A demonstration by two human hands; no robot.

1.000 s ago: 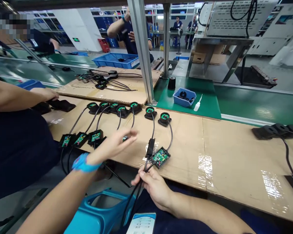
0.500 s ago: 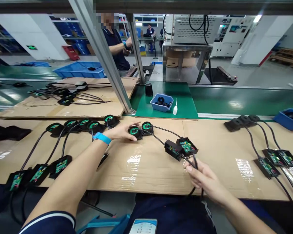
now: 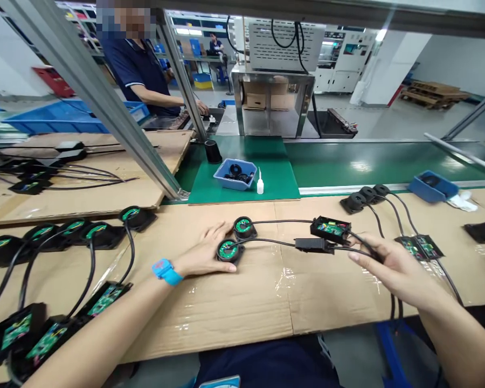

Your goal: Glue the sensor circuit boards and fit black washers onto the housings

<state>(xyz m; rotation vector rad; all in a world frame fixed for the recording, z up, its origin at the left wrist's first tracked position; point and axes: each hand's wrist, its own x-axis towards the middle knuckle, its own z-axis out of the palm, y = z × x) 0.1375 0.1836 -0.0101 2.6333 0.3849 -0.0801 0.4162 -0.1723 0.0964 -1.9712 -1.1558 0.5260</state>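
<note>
My left hand, with a blue wristband, lies on the cardboard-covered bench and its fingers grip a round black puck with a green ring. A second such puck sits just behind it. Black cables run right from both pucks to two black boxes: one open with a green circuit board, one lying on its side. My right hand is closed on the cables to the right of the boxes.
More pucks with cabled boards lie along the left of the bench, others at the right. Behind are a green mat with a blue tray, a small white bottle and a black cylinder. A slanted metal post crosses the left. A person works opposite.
Both hands have carried the two pucks, boxes and cables to the right, away from the row. The boxes now lie stretched out to the right of the pucks.
</note>
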